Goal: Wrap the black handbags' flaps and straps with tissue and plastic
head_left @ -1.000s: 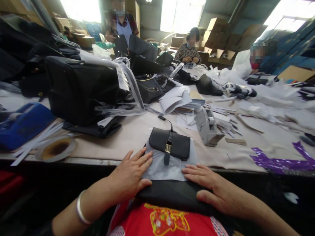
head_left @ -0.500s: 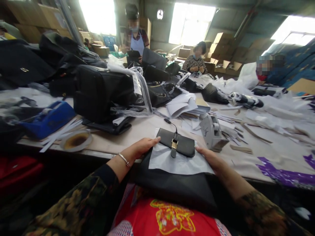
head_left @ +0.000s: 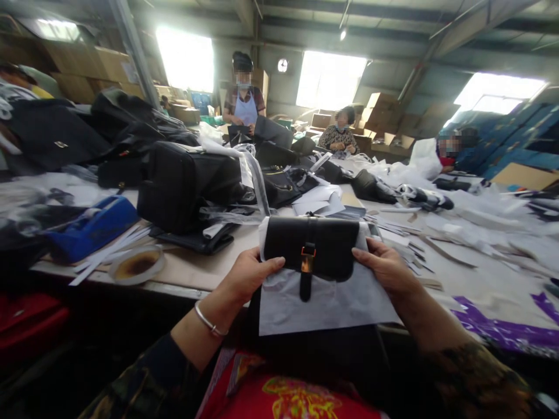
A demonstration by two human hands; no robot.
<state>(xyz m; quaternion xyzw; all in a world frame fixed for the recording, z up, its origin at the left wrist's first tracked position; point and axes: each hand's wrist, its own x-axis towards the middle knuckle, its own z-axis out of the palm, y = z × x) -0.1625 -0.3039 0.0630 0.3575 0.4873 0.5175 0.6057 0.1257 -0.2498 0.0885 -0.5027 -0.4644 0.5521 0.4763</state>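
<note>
A black handbag (head_left: 279,238) with a buckled strap and gold clasp is tilted up in front of me. White tissue paper (head_left: 323,311) lies under its flap and hangs over the dark lower body of the bag. My left hand (head_left: 253,272) grips the bag's left side, thumb on the front edge over the paper. On the right side my right hand (head_left: 384,267) pinches the bag in the same way, thumb near the flap's corner. Fingers behind the bag are hidden.
Black bags (head_left: 187,180) are piled at the left and middle of the table. A blue tape dispenser (head_left: 94,227) and a tape roll (head_left: 136,265) sit near the left edge. White papers (head_left: 318,201) and a purple plastic strip (head_left: 493,320) lie to the right. People work across the table.
Both hands have raised and tilted the bag's upper part, so its flap now faces me and looks larger. The hanging strap end has shifted out of sight. The head view has tipped upward.
</note>
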